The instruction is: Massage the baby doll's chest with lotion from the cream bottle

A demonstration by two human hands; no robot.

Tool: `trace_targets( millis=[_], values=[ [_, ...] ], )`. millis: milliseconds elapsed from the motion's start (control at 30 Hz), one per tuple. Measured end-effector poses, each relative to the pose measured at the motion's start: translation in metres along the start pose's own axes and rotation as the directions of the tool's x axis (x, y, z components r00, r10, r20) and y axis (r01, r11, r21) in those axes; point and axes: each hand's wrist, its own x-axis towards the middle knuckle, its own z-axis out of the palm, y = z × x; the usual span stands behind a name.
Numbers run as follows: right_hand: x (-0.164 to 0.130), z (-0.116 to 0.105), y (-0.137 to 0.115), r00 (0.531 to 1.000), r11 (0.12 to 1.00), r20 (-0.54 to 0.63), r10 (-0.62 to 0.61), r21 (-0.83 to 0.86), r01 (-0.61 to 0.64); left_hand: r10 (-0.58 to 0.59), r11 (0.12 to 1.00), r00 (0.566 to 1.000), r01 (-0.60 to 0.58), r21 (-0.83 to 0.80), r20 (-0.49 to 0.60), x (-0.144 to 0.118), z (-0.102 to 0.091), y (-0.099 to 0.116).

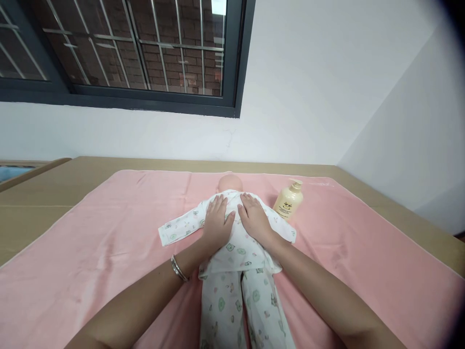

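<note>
Palms flat and fingers spread, the left hand and right hand press side by side on the upper back of a baby doll in printed white pyjamas, neither grip closed around anything. The doll lies face down on a pink blanket, head toward the wall, its sleeves spread to both sides. A cream pump bottle stands on the blanket just right of the doll's shoulder, and a silver bangle circles the left wrist.
</note>
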Motion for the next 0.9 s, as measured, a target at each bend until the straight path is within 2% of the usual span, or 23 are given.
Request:
trace_targets(
  millis=[700, 900],
  values=[
    [-0.002, -0.001, 0.000, 1.000, 0.999, -0.004, 0.009, 0.050, -0.008, -0.028, 1.000, 1.000, 0.028, 0.007, -0.002, -0.007, 0.000, 0.007],
    [-0.002, -0.003, -0.003, 1.000, 0.999, 0.014, 0.011, 0.030, -0.011, -0.095, 0.995, 0.995, 0.095, 0.012, -0.002, -0.011, 0.001, 0.015]
  ],
)
